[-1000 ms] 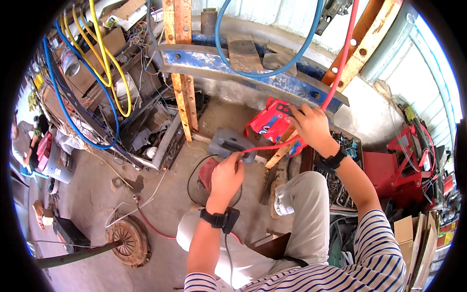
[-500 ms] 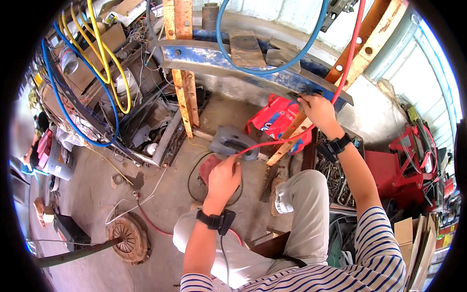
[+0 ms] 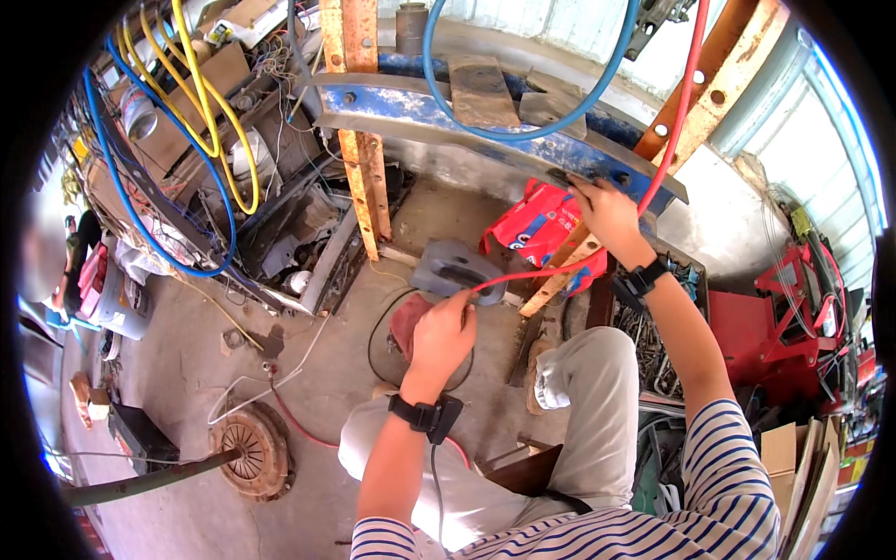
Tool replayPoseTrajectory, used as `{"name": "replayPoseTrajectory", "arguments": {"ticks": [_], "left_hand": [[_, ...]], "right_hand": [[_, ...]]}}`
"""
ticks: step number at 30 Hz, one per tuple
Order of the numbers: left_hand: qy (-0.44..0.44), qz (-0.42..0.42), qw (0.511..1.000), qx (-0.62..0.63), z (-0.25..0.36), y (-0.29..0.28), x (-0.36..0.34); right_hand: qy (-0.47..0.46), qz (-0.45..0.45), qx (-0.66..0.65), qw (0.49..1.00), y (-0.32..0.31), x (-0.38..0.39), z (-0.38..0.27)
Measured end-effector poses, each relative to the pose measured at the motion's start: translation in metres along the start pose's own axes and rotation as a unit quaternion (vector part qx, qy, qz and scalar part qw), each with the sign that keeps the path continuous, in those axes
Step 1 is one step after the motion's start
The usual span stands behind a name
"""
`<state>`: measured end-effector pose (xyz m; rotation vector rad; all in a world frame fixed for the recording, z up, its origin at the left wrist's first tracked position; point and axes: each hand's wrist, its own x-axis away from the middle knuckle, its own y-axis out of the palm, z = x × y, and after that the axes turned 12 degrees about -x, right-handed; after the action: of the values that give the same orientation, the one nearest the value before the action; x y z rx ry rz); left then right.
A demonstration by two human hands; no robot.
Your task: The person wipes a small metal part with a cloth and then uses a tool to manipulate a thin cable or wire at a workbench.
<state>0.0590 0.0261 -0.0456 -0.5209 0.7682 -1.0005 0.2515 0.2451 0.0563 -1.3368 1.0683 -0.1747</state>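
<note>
A thin red hose [image 3: 537,273] runs from my left hand [image 3: 443,338] toward the right, passes behind my right hand [image 3: 611,222] and climbs to the top right. My left fingers are closed round the hose, low and in front of a grey, rounded object with a slot [image 3: 448,271]. Higher up, my right hand is at the lower edge of a blue, worn steel beam [image 3: 411,107]. Its fingers are bent together by a small dark piece at that edge; what they hold, if anything, is hidden. Behind that hand lies a red printed bag [image 3: 537,224].
Orange perforated posts [image 3: 364,187] carry the beam. Blue hose [image 3: 537,137] loops hang over it. A cluttered shelf stands left, yellow coils [image 3: 219,140] above. On the floor sits a rusty clutch disc [image 3: 247,453] with a green bar. Right is a red machine [image 3: 761,322].
The whole view has shifted slightly, so things sit a little further right. Both hands keep nearly the same places, the left one still closed on the red hose.
</note>
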Motion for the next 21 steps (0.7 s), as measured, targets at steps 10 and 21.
{"name": "replayPoseTrajectory", "arguments": {"ticks": [10,21], "left_hand": [[-0.002,0.005,1.0,-0.019,0.0,-0.01,0.002],[0.011,0.022,0.999,-0.037,-0.001,-0.009,-0.004]], "right_hand": [[0.015,-0.017,0.012,1.0,-0.013,0.012,-0.011],[0.021,-0.058,0.087,0.994,-0.008,-0.014,-0.039]]}}
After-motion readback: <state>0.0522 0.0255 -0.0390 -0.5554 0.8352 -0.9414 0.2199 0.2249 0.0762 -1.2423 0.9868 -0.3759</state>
